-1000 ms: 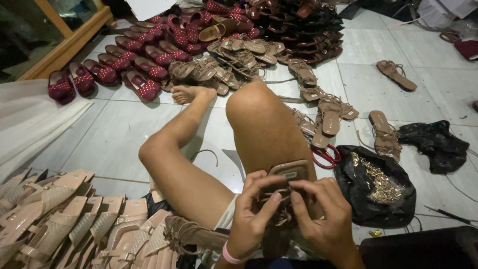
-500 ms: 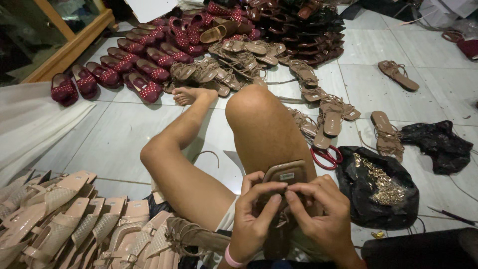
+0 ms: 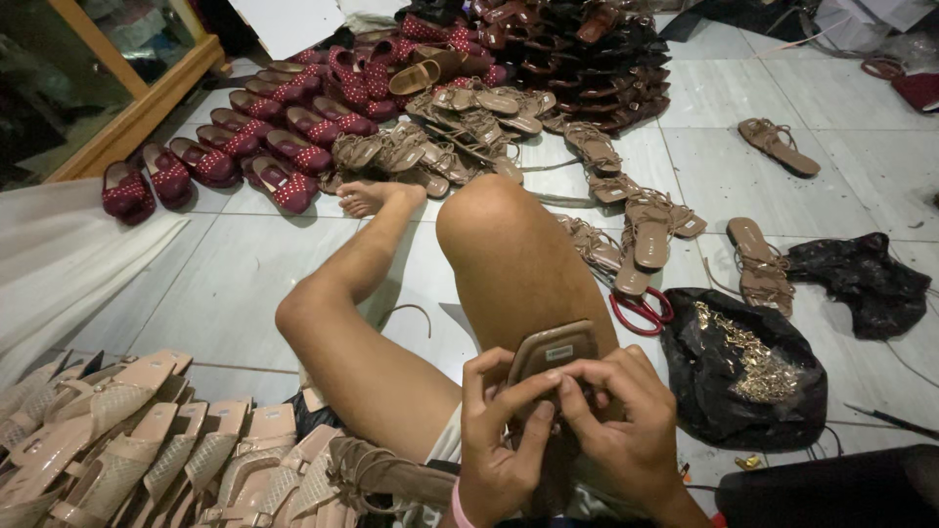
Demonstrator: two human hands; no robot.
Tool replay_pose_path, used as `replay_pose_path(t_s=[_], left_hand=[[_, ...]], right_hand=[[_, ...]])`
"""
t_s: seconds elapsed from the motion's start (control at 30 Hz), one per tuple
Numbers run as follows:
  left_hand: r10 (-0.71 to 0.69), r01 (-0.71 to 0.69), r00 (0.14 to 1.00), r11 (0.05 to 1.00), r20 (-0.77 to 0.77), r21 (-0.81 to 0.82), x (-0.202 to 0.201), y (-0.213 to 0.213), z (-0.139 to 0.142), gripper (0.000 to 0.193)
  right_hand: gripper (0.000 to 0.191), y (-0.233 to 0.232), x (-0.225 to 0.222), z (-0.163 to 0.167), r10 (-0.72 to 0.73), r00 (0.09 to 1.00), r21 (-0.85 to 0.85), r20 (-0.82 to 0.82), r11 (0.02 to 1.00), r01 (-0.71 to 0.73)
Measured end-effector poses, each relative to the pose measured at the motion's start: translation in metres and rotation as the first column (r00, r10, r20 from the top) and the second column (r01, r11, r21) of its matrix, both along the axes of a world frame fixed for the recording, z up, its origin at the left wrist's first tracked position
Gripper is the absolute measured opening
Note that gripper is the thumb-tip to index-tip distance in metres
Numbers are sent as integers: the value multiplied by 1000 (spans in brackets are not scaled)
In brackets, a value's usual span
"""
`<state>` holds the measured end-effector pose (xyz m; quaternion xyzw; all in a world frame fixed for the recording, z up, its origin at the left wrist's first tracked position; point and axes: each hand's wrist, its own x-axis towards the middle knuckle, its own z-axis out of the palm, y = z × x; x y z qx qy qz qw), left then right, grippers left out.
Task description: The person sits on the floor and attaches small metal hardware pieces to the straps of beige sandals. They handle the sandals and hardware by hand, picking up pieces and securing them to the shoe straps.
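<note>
Little has shifted since the earlier frame: both hands stay on the brown sandal [image 3: 554, 354] resting on the raised thigh. Left hand [image 3: 499, 445] grips its near end, right hand [image 3: 626, 435] pinches at the strap; red scissors [image 3: 641, 311] lie right.

Small deltas only. Left hand [image 3: 504, 440]: index finger now stretched up along the brown sandal sole [image 3: 553, 354], tip meeting the right hand's fingertips; 1 s ago its fingers were curled lower, approx. mid-sole. Right hand [image 3: 626, 430]: fingers pinched tighter at the strap spot just under the sole's toe end. Sole tipped slightly more upright btwn both hands. View shifted a bit.
</note>
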<state>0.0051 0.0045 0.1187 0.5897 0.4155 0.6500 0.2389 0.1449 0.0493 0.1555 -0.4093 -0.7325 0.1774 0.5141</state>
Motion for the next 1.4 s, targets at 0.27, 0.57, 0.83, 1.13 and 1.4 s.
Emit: replay_pose_path(t_s=[0.27, 0.57, 0.83, 1.13, 1.4], left_hand=[[116, -116, 993, 990, 6, 84, -11, 4, 8, 18], [-138, 153, 987, 965, 82, -211, -31, 20, 19, 16], [-20, 7, 996, 988, -82, -154, -20, 9, 33, 24], [151, -152, 988, 988, -38, -18, 1, 16, 20, 21], [-128, 123, 992, 976, -19, -178, -29, 15, 21, 17]], right_hand=[[18, 2, -4, -15, 6, 1000, 192, -12, 981, -3], [25, 6, 1, -35, 55, 996, 281, -69, 959, -34], [23, 4, 0, -33, 48, 994, 251, -100, 968, -22], [25, 5, 6, -36, 103, 990, 164, -94, 983, -86], [26, 6, 16, -43, 141, 985, 180, -101, 976, -122]])
